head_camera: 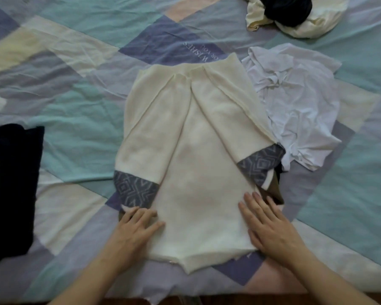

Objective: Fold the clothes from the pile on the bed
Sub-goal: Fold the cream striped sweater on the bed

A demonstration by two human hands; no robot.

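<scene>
bed (79, 89): patchwork sheet in teal, blue and cream, pretty wrinkled, everything's lying on it.

cream sweater (198, 150): flat in the middle of the bed, both sleeves already laid in over the body. Looks like soft, floppy knit, light, probably won't hold a crease. I'd grab the near hem at both corners and flip it up toward the collar.

white shirt (295, 106): crumpled, touching the sweater's right side.

left hand (133, 227): loose, fingers flat on the near-left edge, gripping nothing.

right hand (266, 223): same, flat on the near-right edge, pressing not pinching.
</scene>
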